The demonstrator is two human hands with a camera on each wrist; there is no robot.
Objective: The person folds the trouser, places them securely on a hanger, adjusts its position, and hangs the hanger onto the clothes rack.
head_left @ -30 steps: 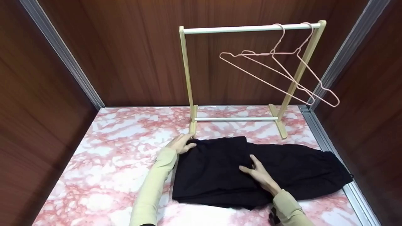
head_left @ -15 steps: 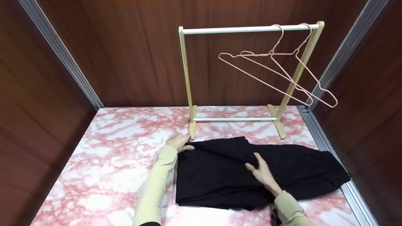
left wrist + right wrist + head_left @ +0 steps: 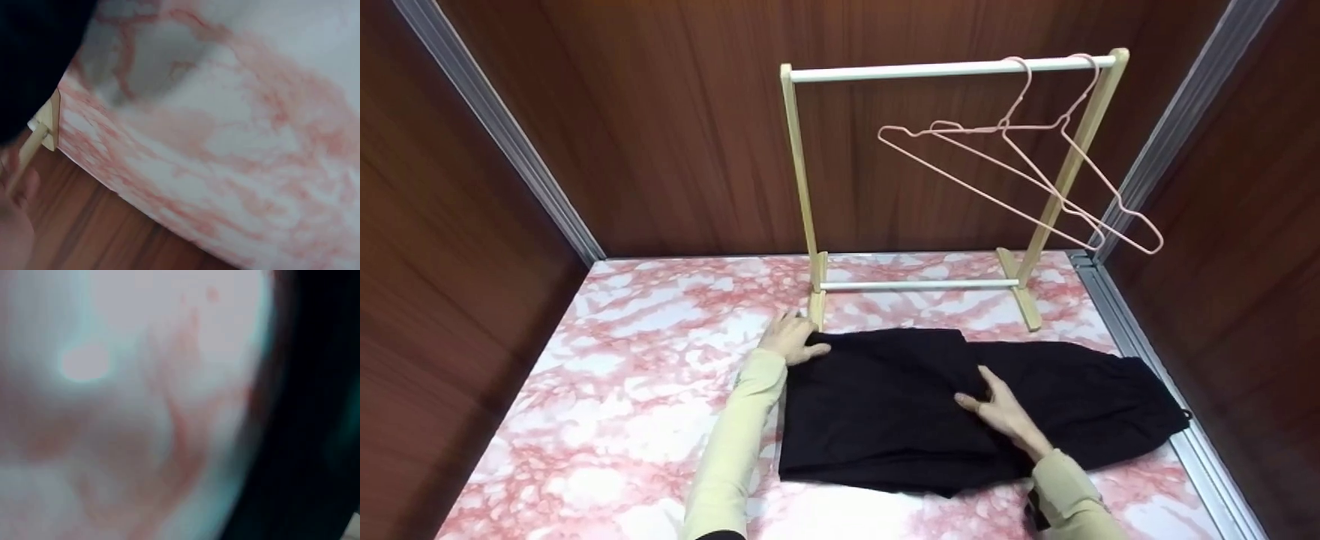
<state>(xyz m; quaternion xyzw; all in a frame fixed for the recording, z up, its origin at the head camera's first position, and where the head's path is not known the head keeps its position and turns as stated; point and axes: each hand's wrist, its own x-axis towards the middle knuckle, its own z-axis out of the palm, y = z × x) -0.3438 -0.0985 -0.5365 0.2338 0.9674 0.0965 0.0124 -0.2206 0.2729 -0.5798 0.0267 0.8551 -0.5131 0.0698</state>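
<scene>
Folded black trousers [image 3: 877, 405] lie across the table, with a doubled-over layer on the left and the tapered, gathered end at the right. My left hand [image 3: 791, 337] rests at their far left corner, thumb laid over the cloth and fingers reaching past the edge. In the left wrist view that hand [image 3: 14, 216] overlaps the wooden rack. My right hand [image 3: 997, 409] touches the trousers where the upper layer ends, with thumb and index finger spread apart; its other fingers are hidden. The right wrist view is blurred, a dark area filling its right side.
A small garment rack [image 3: 952, 69] with wooden posts stands behind the trousers. Two pink hangers [image 3: 1035, 127] hang at its right end. The table [image 3: 645, 390] has a pink-and-white marbled top. Brown panels [image 3: 697, 150] enclose it, with a metal rail [image 3: 1207, 465] along the right side.
My right hand has shifted to the right, and the upper layer's right edge has moved the same way. My left hand stays near the far left corner.
</scene>
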